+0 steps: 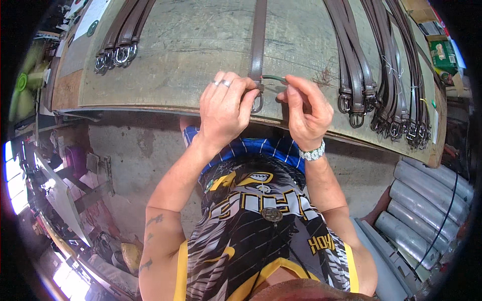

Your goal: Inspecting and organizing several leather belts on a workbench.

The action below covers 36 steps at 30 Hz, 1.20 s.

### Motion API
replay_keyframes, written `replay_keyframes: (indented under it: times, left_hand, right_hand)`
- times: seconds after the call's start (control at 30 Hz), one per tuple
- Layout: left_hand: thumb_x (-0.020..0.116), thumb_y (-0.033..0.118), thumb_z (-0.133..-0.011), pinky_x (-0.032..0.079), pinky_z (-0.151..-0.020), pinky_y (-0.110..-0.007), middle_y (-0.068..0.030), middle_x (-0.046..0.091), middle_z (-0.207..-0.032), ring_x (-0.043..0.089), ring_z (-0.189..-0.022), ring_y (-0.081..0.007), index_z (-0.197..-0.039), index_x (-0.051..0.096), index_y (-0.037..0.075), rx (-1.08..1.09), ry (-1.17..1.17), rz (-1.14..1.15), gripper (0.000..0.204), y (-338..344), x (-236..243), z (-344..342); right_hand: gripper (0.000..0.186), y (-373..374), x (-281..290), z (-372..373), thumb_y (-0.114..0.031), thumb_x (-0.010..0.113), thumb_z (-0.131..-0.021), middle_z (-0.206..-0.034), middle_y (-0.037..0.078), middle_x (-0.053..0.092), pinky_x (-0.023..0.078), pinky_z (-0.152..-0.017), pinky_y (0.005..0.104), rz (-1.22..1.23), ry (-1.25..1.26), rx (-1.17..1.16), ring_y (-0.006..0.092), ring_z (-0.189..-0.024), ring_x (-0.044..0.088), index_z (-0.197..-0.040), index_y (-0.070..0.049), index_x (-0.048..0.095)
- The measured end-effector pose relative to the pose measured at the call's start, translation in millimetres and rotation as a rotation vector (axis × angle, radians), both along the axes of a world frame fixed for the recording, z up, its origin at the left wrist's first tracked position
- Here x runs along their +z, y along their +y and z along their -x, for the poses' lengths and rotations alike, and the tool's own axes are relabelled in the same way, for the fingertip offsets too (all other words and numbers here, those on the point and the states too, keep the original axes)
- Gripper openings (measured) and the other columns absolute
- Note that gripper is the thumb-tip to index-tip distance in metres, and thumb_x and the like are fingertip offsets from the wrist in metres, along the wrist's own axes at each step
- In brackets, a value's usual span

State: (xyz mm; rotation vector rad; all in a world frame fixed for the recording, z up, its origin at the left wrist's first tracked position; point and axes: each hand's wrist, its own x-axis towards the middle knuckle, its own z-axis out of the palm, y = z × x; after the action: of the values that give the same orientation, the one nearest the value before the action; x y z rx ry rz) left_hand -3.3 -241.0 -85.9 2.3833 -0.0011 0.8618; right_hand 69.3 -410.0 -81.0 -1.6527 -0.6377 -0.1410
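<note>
A dark brown belt [258, 37] runs straight down the table toward me, its metal buckle [257, 104] at the table's near edge. My left hand [226, 106] is closed on the belt just above the buckle, thumb and fingers pinching it. My right hand [310, 109] pinches a thin green strip or slim tool [274, 77] between thumb and forefinger. The strip's far tip reaches the belt close to my left fingertips; its exact kind is too small to make out. A bracelet or watch circles my right wrist.
Bundles of brown belts lie on the worn table [201, 60]: one bundle [119, 47] at left, another [355, 75] at right, more tied ones [396, 85] beyond. Reddish thread scraps [325, 75] lie right of my hands. Silvery rolls [427, 200] stand at lower right; a green fan [25, 95] at left.
</note>
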Motion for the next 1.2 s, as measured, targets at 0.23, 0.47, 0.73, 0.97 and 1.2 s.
replay_keyframes:
  times: [0.23,0.47,0.73,0.97,1.2]
  left_hand:
    - [0.075,0.005,-0.078,0.047,-0.063,-0.039,-0.0073,0.062,-0.08,0.06,-0.074,-0.0283,-0.087,0.064,0.007,0.008,-0.029,0.005,0.014,0.5,-1.6,-0.1]
    - [0.075,0.005,-0.077,0.048,-0.064,-0.039,-0.0072,0.062,-0.079,0.06,-0.074,-0.0283,-0.087,0.065,0.007,0.006,-0.036,0.007,0.015,0.7,-2.8,-0.7]
    - [0.075,0.004,-0.077,0.048,-0.064,-0.039,-0.0075,0.062,-0.08,0.06,-0.074,-0.0285,-0.086,0.064,0.007,0.007,-0.035,0.008,0.014,0.0,-2.0,-0.9]
    - [0.075,0.005,-0.077,0.048,-0.064,-0.039,-0.0075,0.062,-0.08,0.06,-0.074,-0.0284,-0.086,0.064,0.007,0.019,-0.027,0.003,0.014,-0.6,-2.8,0.0]
    - [0.076,0.005,-0.077,0.047,-0.064,-0.039,-0.0071,0.062,-0.08,0.06,-0.074,-0.0281,-0.086,0.064,0.007,0.016,-0.034,-0.001,0.015,-1.0,-4.2,-0.9]
  right_hand:
    - [0.018,-1.5,0.9,-0.2,0.007,0.063,-0.093,-0.097,0.014,0.072,0.056,-0.065,0.0252,0.041,-0.07,0.021,0.0162,-0.073,0.071,-0.108,0.003,0.071]
    - [0.018,-1.5,0.7,-2.5,0.007,0.064,-0.092,-0.099,0.015,0.073,0.057,-0.064,0.0267,0.082,-0.137,0.028,0.0173,-0.072,0.071,-0.107,0.002,0.071]
    - [0.018,-0.6,4.5,-2.1,0.006,0.064,-0.091,-0.096,0.015,0.073,0.057,-0.064,0.0285,0.135,-0.165,0.03,0.0189,-0.072,0.071,-0.107,0.001,0.071]
    - [0.019,-0.4,2.1,-3.0,0.007,0.065,-0.089,-0.095,0.015,0.073,0.057,-0.065,0.0301,0.139,-0.185,0.034,0.0216,-0.073,0.071,-0.106,0.001,0.071]
    - [0.018,-0.4,1.4,-3.5,0.005,0.066,-0.089,-0.095,0.016,0.073,0.057,-0.066,0.0311,0.148,-0.182,0.03,0.0239,-0.075,0.072,-0.105,0.001,0.071]
